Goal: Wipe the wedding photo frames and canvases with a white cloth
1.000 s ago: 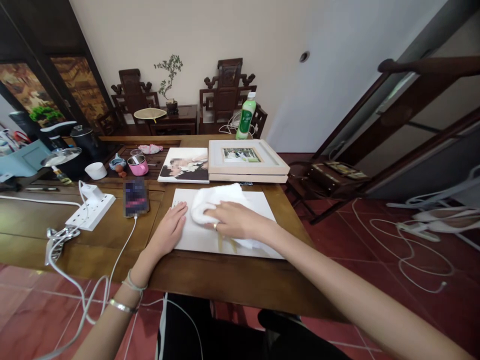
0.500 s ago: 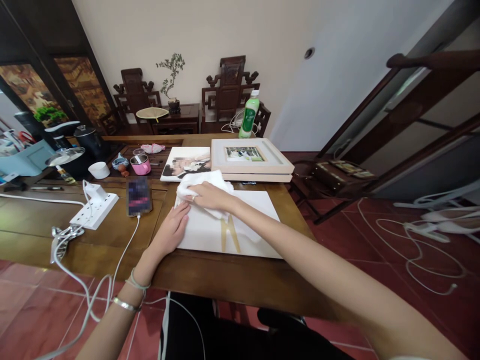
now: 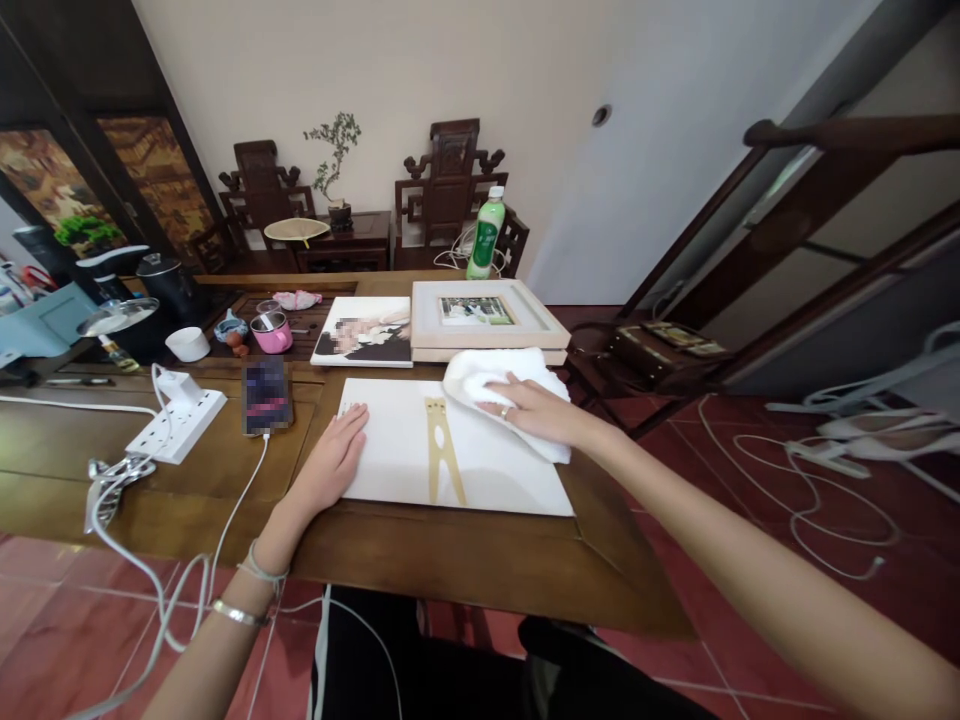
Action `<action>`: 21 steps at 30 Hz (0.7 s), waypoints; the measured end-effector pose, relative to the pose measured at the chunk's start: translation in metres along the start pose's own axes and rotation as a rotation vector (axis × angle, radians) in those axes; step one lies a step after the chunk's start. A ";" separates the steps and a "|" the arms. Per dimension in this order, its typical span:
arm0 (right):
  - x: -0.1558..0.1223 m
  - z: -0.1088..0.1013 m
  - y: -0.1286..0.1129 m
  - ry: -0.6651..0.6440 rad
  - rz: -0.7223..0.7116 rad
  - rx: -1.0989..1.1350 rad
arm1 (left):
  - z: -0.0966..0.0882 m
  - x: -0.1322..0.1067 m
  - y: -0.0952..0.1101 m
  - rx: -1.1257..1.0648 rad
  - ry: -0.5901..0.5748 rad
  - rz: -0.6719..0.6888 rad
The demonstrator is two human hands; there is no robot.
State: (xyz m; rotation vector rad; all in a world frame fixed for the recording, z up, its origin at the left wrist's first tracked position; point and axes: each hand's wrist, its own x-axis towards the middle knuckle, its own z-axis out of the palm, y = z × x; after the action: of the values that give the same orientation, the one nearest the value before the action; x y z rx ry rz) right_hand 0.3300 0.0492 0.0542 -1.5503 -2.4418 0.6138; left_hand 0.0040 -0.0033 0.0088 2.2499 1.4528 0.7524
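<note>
A white panel (image 3: 382,450) lies flat on the wooden table, with a tan A-shaped stand leg (image 3: 442,455) on its upper face. It looks like the back of a picture frame. My left hand (image 3: 334,458) rests on the panel's left edge, fingers stretched out and holding nothing. Under my right hand (image 3: 536,408) is a bunched white cloth (image 3: 480,375), pressed onto the panel's upper right part and reaching past its edge. The fingers of that hand grip the cloth, and a ring shows on one of them.
Behind the panel are a photo print (image 3: 360,335) and stacked frames (image 3: 491,345), with a green bottle (image 3: 486,235) beyond. To the left are a phone (image 3: 267,398) on a cable, a white power strip (image 3: 176,425), a pink cup (image 3: 272,333) and a white cup (image 3: 187,345).
My right hand has slid the cloth from the panel's upper left to its upper right, uncovering the top of the stand leg. My left hand stays at the left edge.
</note>
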 end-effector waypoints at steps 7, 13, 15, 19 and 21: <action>-0.059 0.010 -0.027 -0.108 -0.072 -0.052 | 0.000 0.001 -0.002 0.009 -0.002 0.007; -0.132 -0.002 -0.062 -0.316 -0.069 0.062 | 0.000 0.001 0.000 0.019 -0.003 0.010; -0.143 -0.003 -0.062 -0.348 -0.063 0.091 | 0.000 0.001 0.001 0.018 -0.002 0.008; -0.131 -0.001 -0.046 -0.332 0.045 0.084 | -0.001 0.001 0.002 0.022 -0.012 0.001; -0.110 0.000 -0.034 -0.290 0.065 0.055 | -0.002 0.001 0.003 0.023 -0.017 -0.008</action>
State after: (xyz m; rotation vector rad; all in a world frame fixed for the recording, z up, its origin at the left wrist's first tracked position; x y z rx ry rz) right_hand 0.3503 -0.0618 0.0762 -1.6247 -2.5574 0.9716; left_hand 0.0053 -0.0038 0.0117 2.2606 1.4695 0.7152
